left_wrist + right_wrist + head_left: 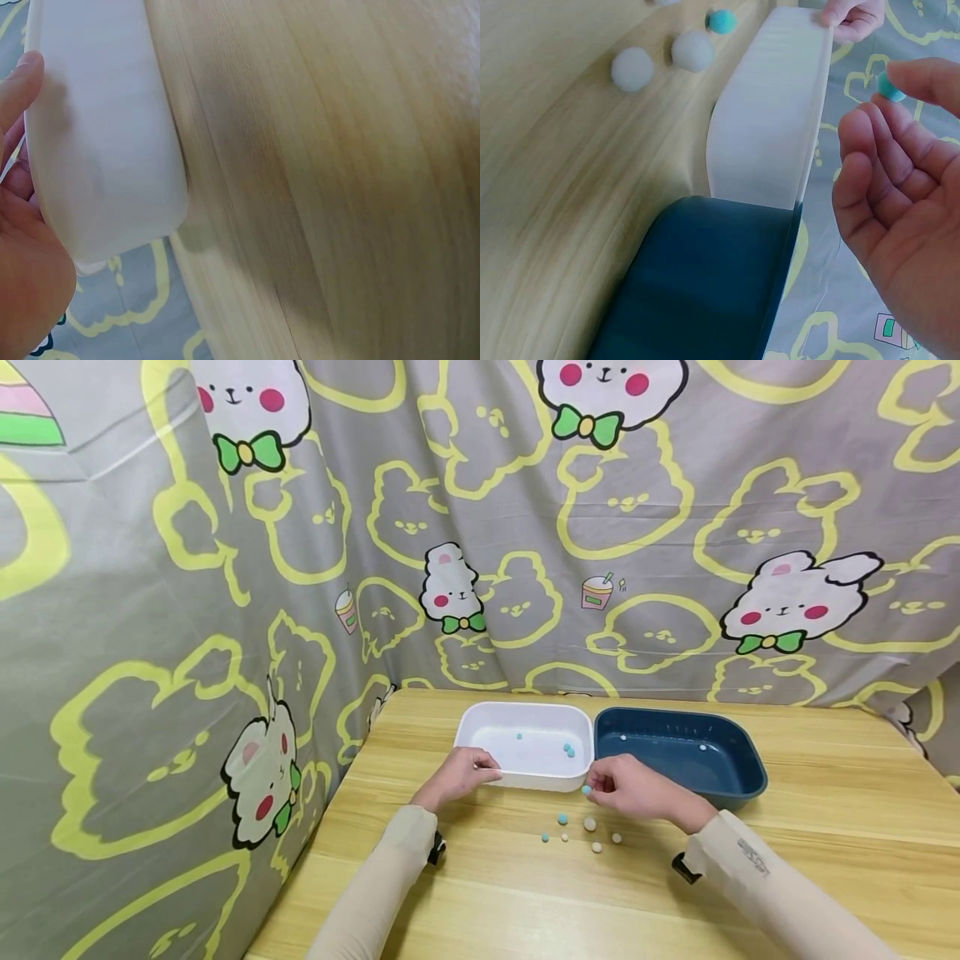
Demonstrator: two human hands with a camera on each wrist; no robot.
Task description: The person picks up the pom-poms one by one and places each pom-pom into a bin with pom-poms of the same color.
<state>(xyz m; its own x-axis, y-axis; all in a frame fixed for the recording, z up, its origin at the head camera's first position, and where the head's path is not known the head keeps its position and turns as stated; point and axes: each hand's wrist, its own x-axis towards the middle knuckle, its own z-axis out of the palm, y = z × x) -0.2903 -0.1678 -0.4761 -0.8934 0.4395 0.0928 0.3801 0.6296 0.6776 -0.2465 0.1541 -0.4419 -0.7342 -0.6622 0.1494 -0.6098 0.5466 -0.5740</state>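
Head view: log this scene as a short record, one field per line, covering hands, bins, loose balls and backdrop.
Left hand: grips the front rim of the white plastic bin, near its left end
Right hand: pinches a small turquoise ball
White bin contents: three turquoise balls visible
Navy plastic bin: right of the white one; two white balls visible inside
Loose on the wood-grain tabletop: two turquoise balls, four white balls
Backdrop: gray cartoon-print cloth
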